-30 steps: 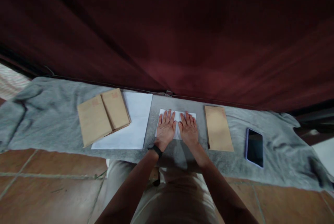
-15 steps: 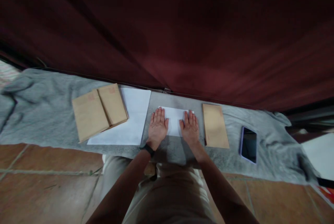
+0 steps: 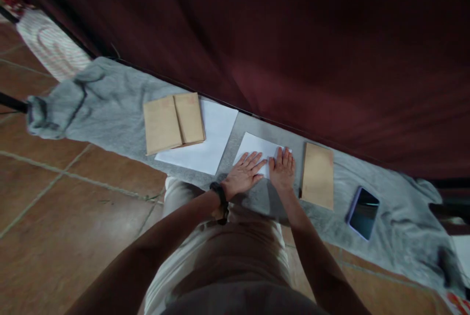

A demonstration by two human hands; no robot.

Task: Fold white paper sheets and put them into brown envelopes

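Note:
A small white sheet of paper (image 3: 257, 145), perhaps folded, lies on the grey cloth in front of me. My left hand (image 3: 244, 173) rests flat on its near left part, fingers spread and pointing to the right. On its right end lies my right hand (image 3: 282, 167), palm down with the fingers stretched away from me. Neither hand grips anything. To the right of my right hand is a stack of brown envelopes (image 3: 317, 175). Left of the small sheet are large white sheets (image 3: 219, 129), partly covered by more brown envelopes (image 3: 161, 126).
A phone (image 3: 363, 213) in a purple case lies at the right on the grey cloth (image 3: 121, 104), which covers a long narrow surface. Behind it hangs a dark red curtain (image 3: 293, 60). Tiled floor (image 3: 73, 227) shows on the near side.
My left hand has turned and slid right across the small sheet, closer to my right hand. The view has tilted, so the whole surface appears more slanted.

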